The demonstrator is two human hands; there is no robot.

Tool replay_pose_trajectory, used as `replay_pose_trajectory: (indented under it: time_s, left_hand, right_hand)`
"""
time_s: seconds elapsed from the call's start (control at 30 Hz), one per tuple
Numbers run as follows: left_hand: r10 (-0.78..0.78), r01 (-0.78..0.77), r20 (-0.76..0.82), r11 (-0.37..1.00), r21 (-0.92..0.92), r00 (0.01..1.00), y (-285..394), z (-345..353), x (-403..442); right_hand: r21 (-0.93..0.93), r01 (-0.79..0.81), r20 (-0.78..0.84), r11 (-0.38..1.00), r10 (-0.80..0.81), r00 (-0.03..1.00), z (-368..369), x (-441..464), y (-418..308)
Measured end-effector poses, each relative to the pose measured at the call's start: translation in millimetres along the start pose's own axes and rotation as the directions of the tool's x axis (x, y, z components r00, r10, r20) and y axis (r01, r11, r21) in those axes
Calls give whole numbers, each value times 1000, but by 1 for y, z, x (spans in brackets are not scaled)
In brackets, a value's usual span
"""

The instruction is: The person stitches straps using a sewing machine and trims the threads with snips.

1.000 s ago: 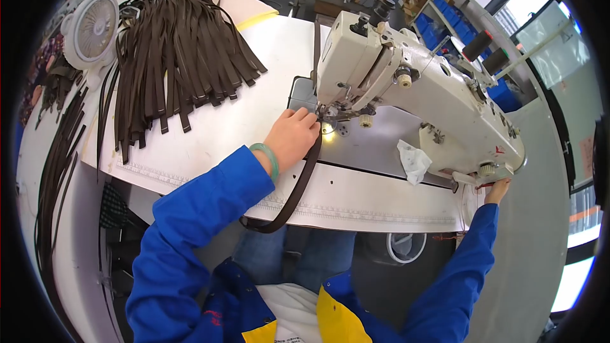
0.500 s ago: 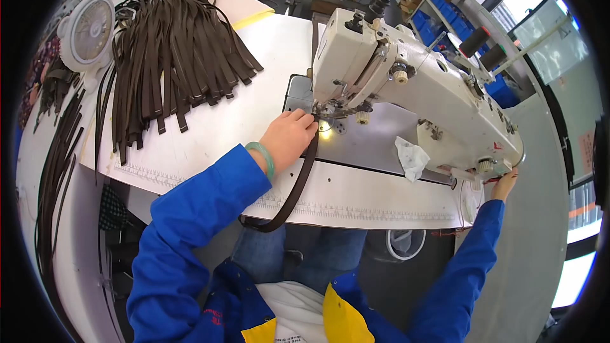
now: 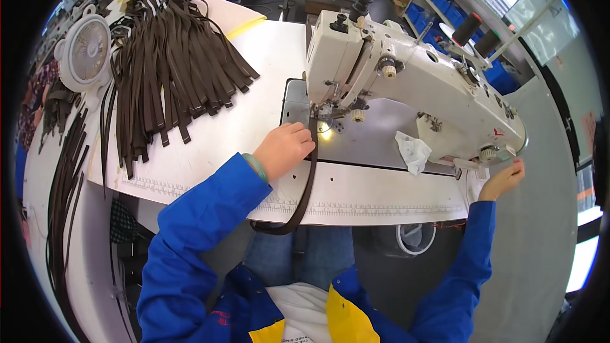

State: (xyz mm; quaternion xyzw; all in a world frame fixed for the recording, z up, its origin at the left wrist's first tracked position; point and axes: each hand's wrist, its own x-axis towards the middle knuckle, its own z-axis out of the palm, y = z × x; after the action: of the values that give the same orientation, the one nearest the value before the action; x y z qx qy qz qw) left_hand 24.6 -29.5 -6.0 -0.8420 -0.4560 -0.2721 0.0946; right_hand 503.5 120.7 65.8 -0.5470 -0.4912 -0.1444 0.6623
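A dark brown strap [image 3: 307, 192] runs from under the presser foot of the white sewing machine [image 3: 438, 70], over the table's front edge, and hangs in a loop. My left hand [image 3: 284, 150] is closed on this strap a little in front of the needle area, where a small lamp shines. At the machine's right end, just below the handwheel [image 3: 522, 134], is my right hand [image 3: 502, 181]. Its fingers are curled together; whether anything is between them cannot be seen.
A thick bundle of brown straps [image 3: 171, 70] lies at the left, beside a small white fan [image 3: 88, 51]. More straps [image 3: 63, 197] hang further left. A crumpled white tissue [image 3: 413, 152] is on the machine bed. Two thread spools [image 3: 467, 28] stand behind the machine.
My left hand has moved slightly towards me, away from the needle, along with the strap. My right hand has come out from behind the machine's end, so more of it shows.
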Motion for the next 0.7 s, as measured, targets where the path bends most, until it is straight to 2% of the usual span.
replay_pose_trajectory:
  time_s: [0.07,0.13,0.2,0.27,0.33,0.4,0.43,0.53,0.6,0.63,0.67,0.7]
  left_hand:
    - [35,-35,-6,999,14,999,4,-3,-2]
    - [56,-56,-11,998,2,998,8,-5,-4]
    - [54,-54,-8,998,-26,999,13,-8,-7]
    - [51,-52,-9,998,-46,999,19,-10,-12]
    - [48,-49,-15,997,-54,999,23,-12,-14]
    - [51,-48,15,988,-146,999,17,-13,-15]
    - [52,-47,25,981,-190,998,13,-14,-15]
    - [-287,306,110,909,-282,952,-33,-4,3]
    - [-519,520,73,821,-233,852,-81,10,34]
    - [-633,635,52,773,-13,772,-96,23,50]
    - [-736,721,5,664,199,677,-106,36,66]
    - [-785,773,-24,603,197,619,-111,44,78]
  right_hand:
    - [110,-45,101,993,34,994,-4,-39,-40]
    - [359,-340,340,869,218,915,-15,-82,-78]
    - [442,-418,532,793,143,835,-20,-122,-97]
    - [403,-685,744,607,218,631,-26,-160,-114]
    - [321,-691,839,648,144,524,-30,-183,-117]
    - [385,-366,809,847,-119,576,-24,-189,-115]
    - [362,-342,827,867,-129,547,-25,-188,-118]
    - [222,-456,873,862,33,487,-32,-187,-133]
    - [300,-527,903,795,-58,426,-41,-188,-130]
    - [247,-546,936,801,-52,347,-46,-191,-128]
    - [189,-558,964,808,-43,264,-44,-193,-131]
    - [203,-351,964,914,-124,235,-35,-188,-156]
